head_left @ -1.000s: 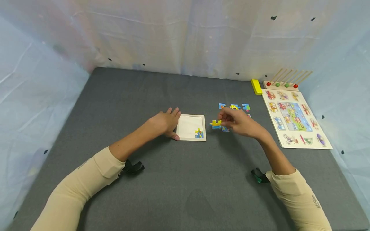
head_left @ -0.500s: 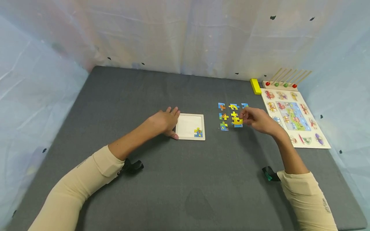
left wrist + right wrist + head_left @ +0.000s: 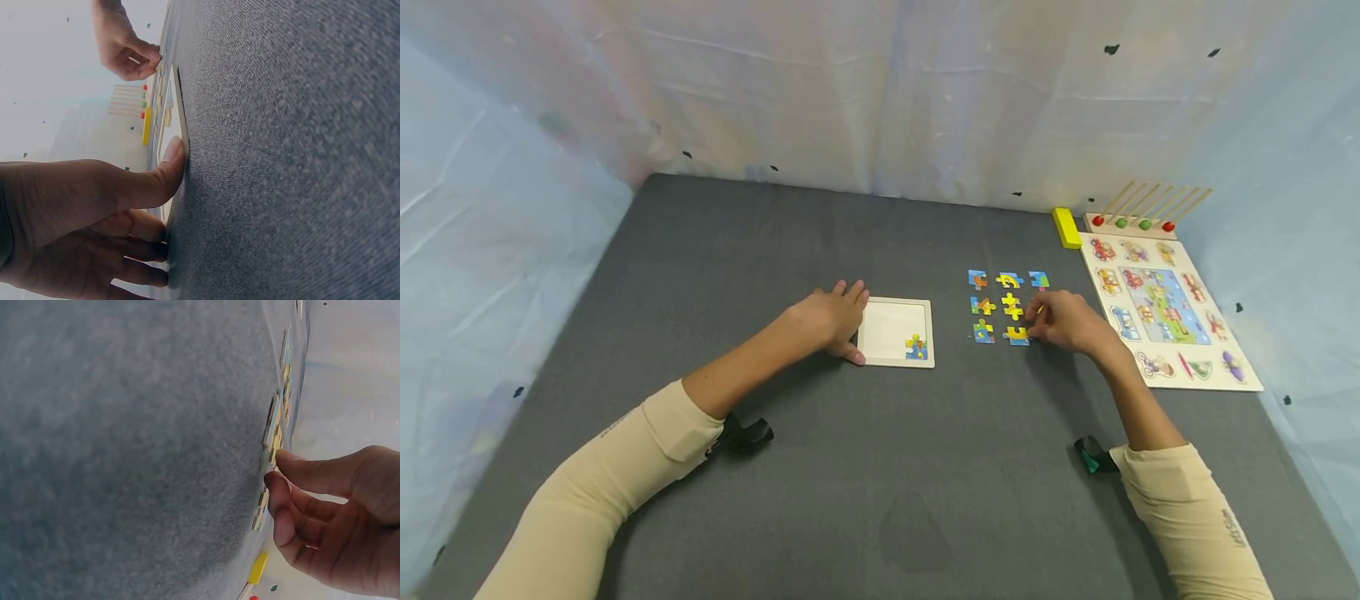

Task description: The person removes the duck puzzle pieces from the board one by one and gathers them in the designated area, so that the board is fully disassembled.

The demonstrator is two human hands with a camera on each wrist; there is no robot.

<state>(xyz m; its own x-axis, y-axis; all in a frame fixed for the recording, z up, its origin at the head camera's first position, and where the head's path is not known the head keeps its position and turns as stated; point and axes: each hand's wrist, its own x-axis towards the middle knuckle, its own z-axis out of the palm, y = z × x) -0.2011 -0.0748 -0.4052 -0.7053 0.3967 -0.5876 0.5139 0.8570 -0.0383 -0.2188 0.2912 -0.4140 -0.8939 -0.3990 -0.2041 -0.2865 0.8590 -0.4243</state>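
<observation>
My left hand [image 3: 827,321] rests on the left side of a square wooden puzzle tray [image 3: 880,364], fingers spread. Its thumb [image 3: 175,153] presses the near left corner in the left wrist view. One jigsaw piece [image 3: 916,347] sits in the tray's near right corner. To the right, my right hand [image 3: 1067,321] pinches the right edge of a yellow-and-blue jigsaw piece [image 3: 1017,336] low at the table, between thumb and index finger. Other jigsaw pieces, such as a yellow piece [image 3: 1011,306] and a blue-orange piece [image 3: 977,279], lie in rows around it.
A picture board [image 3: 1165,367] lies at the right. Behind it stands a wooden rack [image 3: 1131,225] with upright pegs and red and green beads, beside a yellow block [image 3: 1066,227]. Plastic sheeting [image 3: 865,100] hangs behind the grey table [image 3: 850,500].
My right hand has carried the yellow-and-blue jigsaw piece rightward from beside the tray, then down and nearer to me, into line with the rows. My left hand has stayed on the tray.
</observation>
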